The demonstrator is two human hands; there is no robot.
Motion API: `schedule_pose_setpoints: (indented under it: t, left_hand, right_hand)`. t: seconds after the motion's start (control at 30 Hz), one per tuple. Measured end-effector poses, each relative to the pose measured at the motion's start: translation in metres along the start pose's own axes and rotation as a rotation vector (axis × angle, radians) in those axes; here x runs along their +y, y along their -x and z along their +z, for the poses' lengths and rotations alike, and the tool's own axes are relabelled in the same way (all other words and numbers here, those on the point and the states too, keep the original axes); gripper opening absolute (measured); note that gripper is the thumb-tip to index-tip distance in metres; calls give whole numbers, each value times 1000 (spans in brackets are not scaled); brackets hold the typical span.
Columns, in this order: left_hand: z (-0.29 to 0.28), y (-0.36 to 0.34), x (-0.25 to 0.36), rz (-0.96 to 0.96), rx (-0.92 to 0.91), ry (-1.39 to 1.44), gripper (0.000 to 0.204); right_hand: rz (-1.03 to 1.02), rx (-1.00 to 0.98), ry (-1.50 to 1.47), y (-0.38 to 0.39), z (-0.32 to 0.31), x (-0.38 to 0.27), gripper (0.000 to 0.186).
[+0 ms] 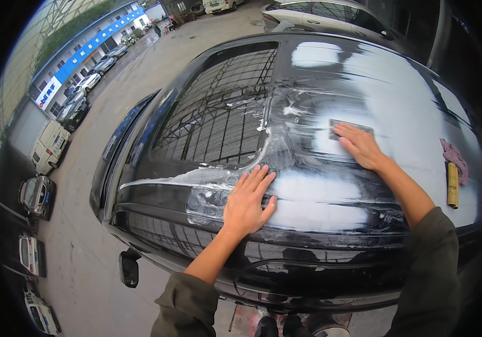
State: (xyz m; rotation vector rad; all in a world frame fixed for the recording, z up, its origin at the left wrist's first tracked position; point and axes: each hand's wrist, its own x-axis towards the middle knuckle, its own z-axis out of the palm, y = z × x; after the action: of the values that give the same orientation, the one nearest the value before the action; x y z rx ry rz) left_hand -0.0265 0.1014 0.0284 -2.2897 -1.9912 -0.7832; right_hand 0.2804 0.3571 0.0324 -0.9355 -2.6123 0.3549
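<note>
The wet black car roof [319, 160] spreads out below me, streaked with white residue and large pale, dull patches. My right hand [360, 147] lies over a dark, rectangular sheet of sandpaper [366, 129], pressing it to the roof right of the middle. Part of the sheet is hidden under the palm. Nearer to me, my left hand [249, 201] rests flat on the roof with its fingers spread, holding nothing. Its fingertips touch the smeared area beside the rear corner of the dark glass sunroof [218, 106].
On the roof's right side lie a yellow roll [452, 185] and a crumpled mauve cloth [454, 160]. The car's side mirror [129, 268] sticks out at lower left. A silver car [331, 17] stands beyond the roof, and several vehicles line the yard's left side.
</note>
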Motion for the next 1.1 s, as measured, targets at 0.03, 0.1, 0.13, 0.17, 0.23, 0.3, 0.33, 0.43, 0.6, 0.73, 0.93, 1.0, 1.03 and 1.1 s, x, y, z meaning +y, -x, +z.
schedule_pose_setpoints:
  t: [0.03,0.1,0.13,0.17,0.23,0.3,0.33,0.43,0.6,0.73,0.93,1.0,1.03,1.1]
  left_hand:
    - [-1,-2,1,4,-3,-4,54]
    - [-1,-3,-2,15,-8,-5,54]
    - [-1,-3,-4,18,-10,-6,54]
    - [-1,-1,-3,14,-13,1,54]
    - [-3,-4,-4,31,-8,7,53]
    - [-1,-5,-5,33,-6,3,53]
    - [-1,-5,-5,27,-15,5,53]
    - [-3,-1,-5,-4,-17,3,53]
    - [-2,0,0,-12,-7,2,53]
    - [7,-2,-2,5,9,13,53]
    - [0,-4,-5,21,-12,6,53]
    - [-3,-5,-2,18,-16,4,53]
    - [-5,-7,-2,20,-16,3,53]
    - [-7,-4,-5,5,-36,-19,53]
  right_hand:
    - [-52,-10,-11,-20,7,-17,49]
    - [-122,-38,-6,-54,29,-35,51]
    - [-131,-42,-2,-64,32,-41,52]
    - [-141,-57,3,-69,35,-46,54]
    - [-139,-82,32,-60,32,-44,57]
    - [-126,-105,98,-42,16,-27,60]
    - [-52,-123,115,-24,7,-6,63]
    - [171,-144,153,34,-44,41,66]
    - [449,-64,333,70,-59,97,83]
    - [264,-141,300,-10,-7,43,101]
    - [15,-188,205,-100,41,-68,101]
    - [28,-188,167,-85,32,-49,97]
    - [61,-183,146,-67,18,-25,95]
    - [224,-182,204,-20,-20,22,93]
